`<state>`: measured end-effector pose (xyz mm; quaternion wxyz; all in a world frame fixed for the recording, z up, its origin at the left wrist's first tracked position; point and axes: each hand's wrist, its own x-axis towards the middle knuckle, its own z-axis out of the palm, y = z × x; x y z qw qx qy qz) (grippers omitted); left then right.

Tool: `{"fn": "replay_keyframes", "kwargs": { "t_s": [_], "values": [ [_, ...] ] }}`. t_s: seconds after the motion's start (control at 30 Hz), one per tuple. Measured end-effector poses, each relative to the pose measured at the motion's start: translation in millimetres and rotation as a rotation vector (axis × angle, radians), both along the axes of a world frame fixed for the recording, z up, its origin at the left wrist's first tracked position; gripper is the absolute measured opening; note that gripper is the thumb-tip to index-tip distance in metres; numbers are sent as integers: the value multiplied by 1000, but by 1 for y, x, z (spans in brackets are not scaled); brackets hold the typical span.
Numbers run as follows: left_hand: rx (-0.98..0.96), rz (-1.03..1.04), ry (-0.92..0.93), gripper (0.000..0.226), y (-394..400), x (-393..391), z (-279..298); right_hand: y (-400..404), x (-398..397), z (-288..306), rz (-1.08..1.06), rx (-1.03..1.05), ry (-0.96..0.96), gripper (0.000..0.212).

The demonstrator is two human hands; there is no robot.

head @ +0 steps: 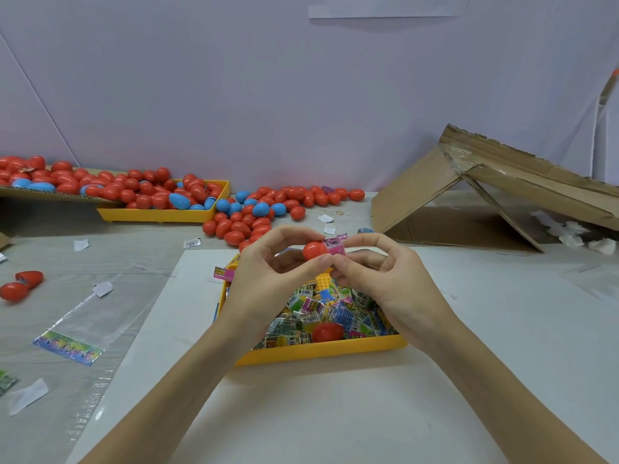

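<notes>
A red egg half point(314, 250) is pinched in the left hand point(268, 279), and a pink packet point(335, 246) is pressed against its open side by the fingers of the right hand point(385, 283). Directly beneath both hands a yellow tray point(321, 351) of small printed packets point(335, 309) is seen, with another red egg half point(327, 332) lying among them. Beyond the hands, red and blue eggs point(254, 212) are scattered. Far right of the right hand, a torn cardboard box point(495, 195) is propped.
</notes>
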<state>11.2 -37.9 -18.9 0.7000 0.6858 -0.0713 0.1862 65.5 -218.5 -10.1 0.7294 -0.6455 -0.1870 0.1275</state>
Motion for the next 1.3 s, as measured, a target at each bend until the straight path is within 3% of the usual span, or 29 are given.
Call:
{"fn": "replay_keyframes", "kwargs": {
  "t_s": [0.2, 0.37, 0.57, 0.73, 0.9, 1.13, 1.3],
  "values": [
    [169, 97, -170, 29, 1, 1, -1, 3, -6, 1, 128, 47, 57, 23],
    [197, 91, -225, 26, -1, 1, -4, 3, -7, 3, 183, 99, 167, 25],
    [429, 77, -294, 44, 4, -1, 3, -1, -3, 8, 245, 203, 374, 33],
    [555, 158, -322, 39, 8, 0, 2, -3, -2, 10, 374, 201, 546, 28],
    [739, 228, -388, 39, 7, 1, 0, -1, 1, 5, 350, 231, 635, 32],
    [755, 191, -375, 43, 11, 1, 2, 3, -1, 2, 418, 366, 840, 51],
    [771, 154, -395, 46, 19, 1, 7, 5, -4, 2, 439, 445, 919, 38]
  ]
}}
